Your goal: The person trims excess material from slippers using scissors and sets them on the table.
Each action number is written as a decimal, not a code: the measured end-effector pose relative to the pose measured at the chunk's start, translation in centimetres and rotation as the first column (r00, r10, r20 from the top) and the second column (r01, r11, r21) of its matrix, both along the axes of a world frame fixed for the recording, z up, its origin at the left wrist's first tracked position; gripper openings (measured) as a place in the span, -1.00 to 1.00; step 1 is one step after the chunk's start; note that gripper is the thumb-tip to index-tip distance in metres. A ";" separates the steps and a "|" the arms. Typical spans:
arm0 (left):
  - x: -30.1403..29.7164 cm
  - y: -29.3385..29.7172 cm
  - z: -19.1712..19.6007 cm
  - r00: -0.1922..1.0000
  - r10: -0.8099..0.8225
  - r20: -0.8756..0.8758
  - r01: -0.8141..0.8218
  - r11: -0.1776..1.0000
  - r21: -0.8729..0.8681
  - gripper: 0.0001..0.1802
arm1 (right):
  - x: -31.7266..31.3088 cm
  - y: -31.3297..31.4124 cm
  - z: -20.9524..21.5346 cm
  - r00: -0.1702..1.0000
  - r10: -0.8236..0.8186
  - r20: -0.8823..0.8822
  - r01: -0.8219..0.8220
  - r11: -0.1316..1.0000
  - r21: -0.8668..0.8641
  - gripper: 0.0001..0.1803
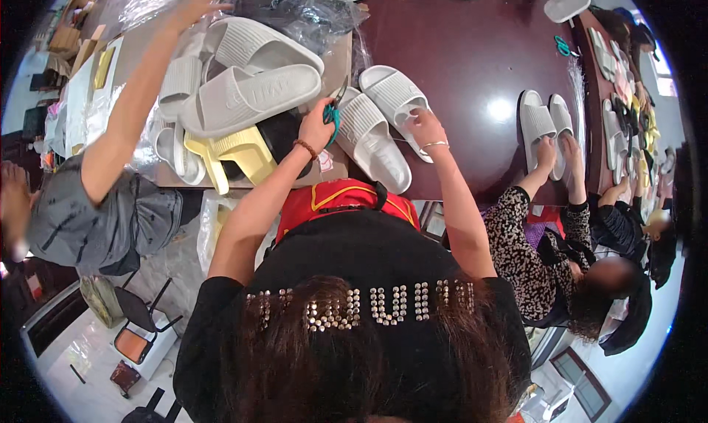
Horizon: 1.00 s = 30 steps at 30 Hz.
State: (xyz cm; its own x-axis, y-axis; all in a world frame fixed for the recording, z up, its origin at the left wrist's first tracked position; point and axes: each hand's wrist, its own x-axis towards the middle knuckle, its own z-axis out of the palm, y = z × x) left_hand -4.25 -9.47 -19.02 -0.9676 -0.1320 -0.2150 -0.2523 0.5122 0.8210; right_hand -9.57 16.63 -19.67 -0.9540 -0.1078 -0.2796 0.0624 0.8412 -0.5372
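Observation:
In front of me on the table lie two light grey slide sandals with ribbed straps. My left hand [316, 133], with a beaded bracelet, is closed around small teal-handled scissors [334, 115], their blades pointing away from me. It is beside the left slide sandal [361, 124]. My right hand [428, 130] has its fingers curled onto the right slide sandal [389, 91], just behind the strap. Whether the fingertips also pinch something small cannot be made out. To the left, next to my left hand, grey slide sandals [273, 95] are heaped over a yellow slide sandal [247, 154].
On the left a person's arm [125, 120] reaches across the table. On the right a co-worker's hands [553, 154] touch another grey pair. Clear plastic bags [302, 21] lie beyond the heap. Other teal scissors [564, 47] lie on the dark red tabletop [472, 69].

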 end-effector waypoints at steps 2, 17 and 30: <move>0.4 -0.2 0.1 1.000 0.022 -0.002 -0.022 1.000 -0.002 -0.41 | 0.7 -1.6 1.0 0.995 0.064 0.078 -0.080 0.970 0.228 -0.70; 2.7 -0.1 -0.4 0.976 0.215 0.017 -0.215 0.976 -0.018 -0.41 | 6.2 -0.1 1.8 0.908 0.288 -0.303 -0.328 0.941 -0.087 -0.63; 4.0 0.1 -0.3 0.989 0.145 0.041 -0.146 0.989 0.022 -0.40 | 6.0 -3.7 2.1 0.992 0.081 0.098 -0.096 0.983 0.158 -0.38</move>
State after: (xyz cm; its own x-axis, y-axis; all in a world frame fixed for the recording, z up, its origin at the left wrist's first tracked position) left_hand -0.25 -9.39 -19.36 -0.9295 -0.2648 -0.2569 -0.3544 0.4478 0.8209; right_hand -3.61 12.92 -17.61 -0.9125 -0.1368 -0.3855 0.0263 0.9209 -0.3890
